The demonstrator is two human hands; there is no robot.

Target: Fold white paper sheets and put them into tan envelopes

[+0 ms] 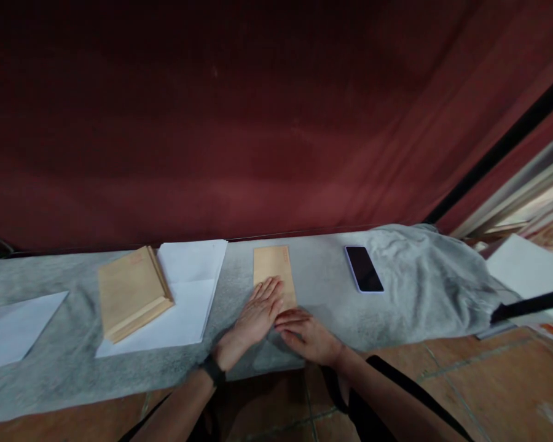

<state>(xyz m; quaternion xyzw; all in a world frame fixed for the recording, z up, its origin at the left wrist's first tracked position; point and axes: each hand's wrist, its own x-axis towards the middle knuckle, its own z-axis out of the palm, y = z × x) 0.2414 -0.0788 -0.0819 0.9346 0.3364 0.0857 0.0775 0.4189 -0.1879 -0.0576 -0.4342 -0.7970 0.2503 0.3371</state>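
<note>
A single brown paper envelope [273, 263] lies upright on the grey cloth in front of me, with small red print near its top right corner. Across its lower left part my left hand [258, 308] rests flat, fingers stretched out and a dark band on the wrist. My right hand [306, 333] is at the envelope's bottom edge, fingers extended and slightly bent, close to the left hand's thumb side. Neither hand grasps anything that I can see. The hands cover the envelope's lower end.
Left of the hands, a stack of brown envelopes [131, 288] sits on white paper sheets [191, 307]. Another white sheet [13, 325] lies far left. A phone [364, 269] is to the right on the grey cloth [322, 270]. Dark red fabric [258, 153] rises behind.
</note>
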